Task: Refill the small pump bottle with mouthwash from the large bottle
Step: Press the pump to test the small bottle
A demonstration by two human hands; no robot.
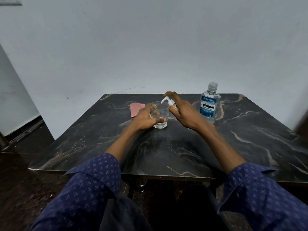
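Observation:
My right hand (pixel 184 112) grips the small pump bottle (pixel 171 102), tilted left, with its white nozzle over the rim of a clear glass tumbler (pixel 159 115). One finger arches above the pump head. Most of the bottle's body is hidden behind my fingers. My left hand (pixel 146 118) wraps round the tumbler, which stands on the dark marble table (pixel 183 152). The large mouthwash bottle (pixel 209 104), clear with a blue label and a cap on, stands upright to the right of my right hand.
A pink flat case (pixel 135 110) lies on the table behind my left hand. A white wall rises just past the table's far edge. Dark floor shows to the left of the table.

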